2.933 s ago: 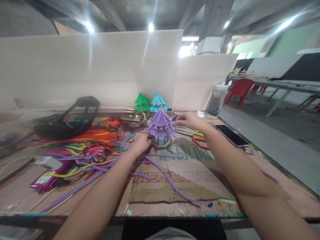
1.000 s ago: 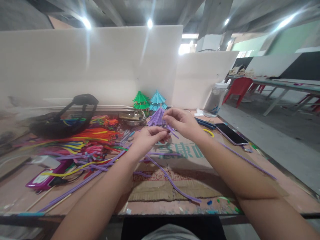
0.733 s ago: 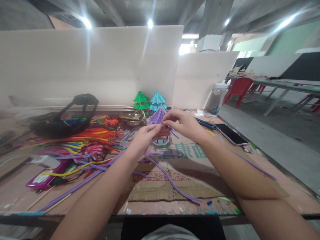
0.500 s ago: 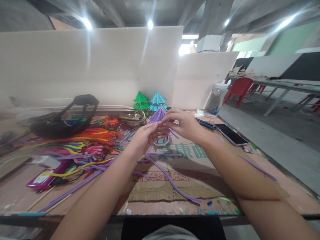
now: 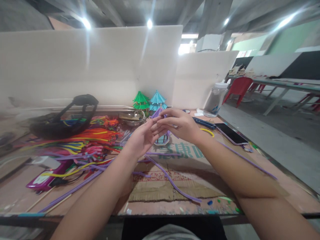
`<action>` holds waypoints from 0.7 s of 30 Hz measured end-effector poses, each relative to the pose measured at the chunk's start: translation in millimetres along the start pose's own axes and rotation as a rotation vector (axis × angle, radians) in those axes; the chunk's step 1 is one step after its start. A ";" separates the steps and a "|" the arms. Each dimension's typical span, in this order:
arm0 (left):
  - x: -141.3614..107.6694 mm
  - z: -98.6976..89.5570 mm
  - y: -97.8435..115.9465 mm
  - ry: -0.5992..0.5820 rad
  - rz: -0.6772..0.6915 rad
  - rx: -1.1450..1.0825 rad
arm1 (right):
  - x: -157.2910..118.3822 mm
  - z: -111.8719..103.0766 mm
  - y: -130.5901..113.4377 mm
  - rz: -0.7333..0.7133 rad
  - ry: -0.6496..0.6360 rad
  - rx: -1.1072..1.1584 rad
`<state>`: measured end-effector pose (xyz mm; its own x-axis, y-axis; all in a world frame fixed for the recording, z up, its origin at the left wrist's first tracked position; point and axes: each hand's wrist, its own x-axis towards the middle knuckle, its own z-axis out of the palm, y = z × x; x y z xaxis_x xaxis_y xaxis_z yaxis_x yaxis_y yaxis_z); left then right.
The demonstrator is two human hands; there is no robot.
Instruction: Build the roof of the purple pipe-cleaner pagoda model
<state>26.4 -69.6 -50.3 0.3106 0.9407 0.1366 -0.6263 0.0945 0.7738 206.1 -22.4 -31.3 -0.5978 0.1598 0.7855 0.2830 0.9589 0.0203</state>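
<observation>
- Where the two hands meet at the middle of the table (image 5: 295, 200), the fingers of the left hand (image 5: 140, 137) and the right hand (image 5: 180, 125) overlap.
- Left hand: palm partly visible, fingers extended towards the other hand; whether the tips pinch anything cannot be told.
- Right hand: back upward, fingers loosely curved over those of the left; their grip, if any, is hidden.
- Purple pagoda model (image 5: 156, 113): upright on the cardboard sheet (image 5: 155, 192), directly behind the fingers, which cover much of its roof; the peak shows above them and the pale base below.
- Green pagoda model (image 5: 141, 100) and light-blue pagoda model (image 5: 157, 97): side by side behind the purple one, before the white partition (image 5: 87, 66).
- Purple fuzzy strip (image 5: 175, 187): curved across the cardboard, nearer the wearer than the purple model.
- Left of the hands: a bundle of orange strips (image 5: 97, 135), a shiny bowl (image 5: 133, 123) and, nearer the wearer, a magenta glue gun (image 5: 43, 178) with a yellow strip (image 5: 67, 172) across it.
- Right of the hands: a dark blue tool (image 5: 205, 124), a yellow loop (image 5: 208, 132) beside the forearm, a phone (image 5: 231, 134) lying flat, and an upright clear bottle (image 5: 215, 101).
</observation>
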 end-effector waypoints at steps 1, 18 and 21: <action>-0.2 0.2 -0.1 -0.011 -0.003 0.001 | -0.9 1.1 0.9 0.007 0.024 0.018; 3.1 -7.4 -9.8 -0.076 0.022 0.237 | 7.2 -6.8 -10.1 0.294 0.155 0.295; 3.0 -7.7 -11.4 -0.071 0.026 0.291 | 6.8 -2.8 -10.7 0.264 0.111 0.269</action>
<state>28.9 -65.4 -63.5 0.3528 0.9153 0.1941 -0.4066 -0.0368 0.9129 201.1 -32.3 -24.4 -0.4418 0.3967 0.8047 0.2002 0.9179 -0.3426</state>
